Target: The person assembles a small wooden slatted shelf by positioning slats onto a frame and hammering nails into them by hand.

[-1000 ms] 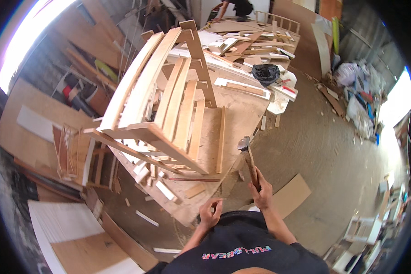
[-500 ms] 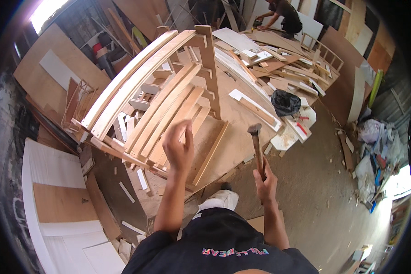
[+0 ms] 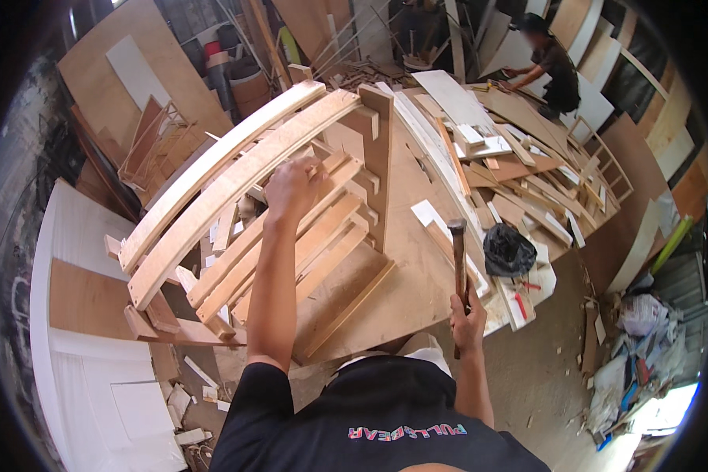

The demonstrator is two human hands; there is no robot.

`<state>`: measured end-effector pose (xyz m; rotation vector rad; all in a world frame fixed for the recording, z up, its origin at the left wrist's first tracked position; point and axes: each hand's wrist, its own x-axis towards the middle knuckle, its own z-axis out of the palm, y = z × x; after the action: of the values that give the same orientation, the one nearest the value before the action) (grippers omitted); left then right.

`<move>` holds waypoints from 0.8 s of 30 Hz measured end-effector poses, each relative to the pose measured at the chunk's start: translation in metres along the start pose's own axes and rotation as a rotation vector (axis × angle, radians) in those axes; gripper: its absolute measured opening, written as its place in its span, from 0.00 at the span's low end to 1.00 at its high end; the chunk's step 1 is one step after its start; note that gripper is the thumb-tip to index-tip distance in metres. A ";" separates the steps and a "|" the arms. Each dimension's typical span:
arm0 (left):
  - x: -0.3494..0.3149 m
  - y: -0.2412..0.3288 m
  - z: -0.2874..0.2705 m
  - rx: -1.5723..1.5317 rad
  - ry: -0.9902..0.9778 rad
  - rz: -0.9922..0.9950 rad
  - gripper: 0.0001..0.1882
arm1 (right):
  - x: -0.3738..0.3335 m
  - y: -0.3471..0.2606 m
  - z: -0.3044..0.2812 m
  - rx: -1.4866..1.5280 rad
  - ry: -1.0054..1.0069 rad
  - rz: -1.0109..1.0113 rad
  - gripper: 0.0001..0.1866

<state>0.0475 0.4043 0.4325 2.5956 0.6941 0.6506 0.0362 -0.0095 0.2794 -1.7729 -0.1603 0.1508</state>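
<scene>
My right hand (image 3: 468, 322) is wrapped round the handle of a hammer (image 3: 459, 271), its head pointing up, apart from the woodwork. A pale wooden slatted frame (image 3: 212, 185) stands in front of me to the left, its long slats running between end boards. Over the middle slats (image 3: 322, 177), near the right end board (image 3: 382, 149), is my left hand (image 3: 295, 187). Its fingers are closed, and the hand itself hides whether they grip a slat or some small thing.
The frame rests on a large plywood sheet (image 3: 425, 283). Beyond it lies a heap of offcuts (image 3: 519, 177), with a black plastic bag (image 3: 510, 252) and a red-handled tool (image 3: 521, 305) nearer. Another person (image 3: 554, 67) crouches at the back right. White panels (image 3: 94, 377) lean at left.
My left hand has gone forward from before the frame to over its middle slats, and its fingers have closed. The hammer stays in my right hand. The view has shifted.
</scene>
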 end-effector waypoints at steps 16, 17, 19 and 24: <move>-0.001 -0.012 0.023 -0.022 0.074 -0.006 0.16 | 0.177 -0.059 0.015 -0.214 -0.353 -0.308 0.33; -0.001 -0.012 0.024 -0.025 0.090 0.027 0.16 | 0.192 -0.072 0.019 -0.291 -0.336 -0.476 0.33; -0.002 -0.016 0.024 -0.025 0.101 0.056 0.16 | 0.220 -0.109 0.026 -0.394 -0.388 -0.695 0.33; 0.000 -0.012 0.021 -0.105 0.093 0.107 0.16 | 0.283 -0.179 0.041 -0.632 -0.589 -0.921 0.34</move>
<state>0.0544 0.4088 0.4096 2.5323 0.5356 0.8221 0.3014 0.1203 0.4417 -2.0340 -1.5530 -0.0655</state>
